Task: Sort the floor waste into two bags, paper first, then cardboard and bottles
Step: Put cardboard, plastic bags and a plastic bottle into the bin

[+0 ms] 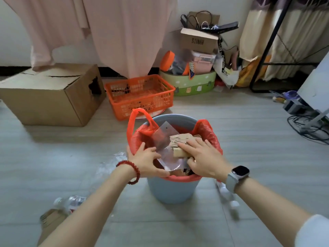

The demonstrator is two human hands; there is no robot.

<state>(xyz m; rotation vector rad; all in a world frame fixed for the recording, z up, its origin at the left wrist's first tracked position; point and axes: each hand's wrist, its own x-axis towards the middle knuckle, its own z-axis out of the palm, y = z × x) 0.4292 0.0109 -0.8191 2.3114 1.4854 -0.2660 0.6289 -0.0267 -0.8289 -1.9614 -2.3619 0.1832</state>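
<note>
A blue bin (170, 191) lined with a red plastic bag (208, 132) stands on the floor in front of me. Crumpled brown cardboard (179, 139) and a clear plastic sleeve (163, 134) lie on top of its contents. My right hand (203, 157) presses flat on the cardboard with straight fingers. My left hand (147, 161) rests on the near left rim, fingers touching the plastic sleeve. A clear plastic bottle (71, 202) and a piece of cardboard (49, 221) lie on the floor at the lower left. A white bottle (227, 196) lies on the floor under my right wrist.
A large cardboard box (49, 97) sits at the left, an orange basket (140, 95) behind the bin. A green tub (188, 82) piled with boxes stands at the back. Cables (306, 125) and a black rack (267, 50) are at the right. Clear plastic film (110, 163) lies left of the bin.
</note>
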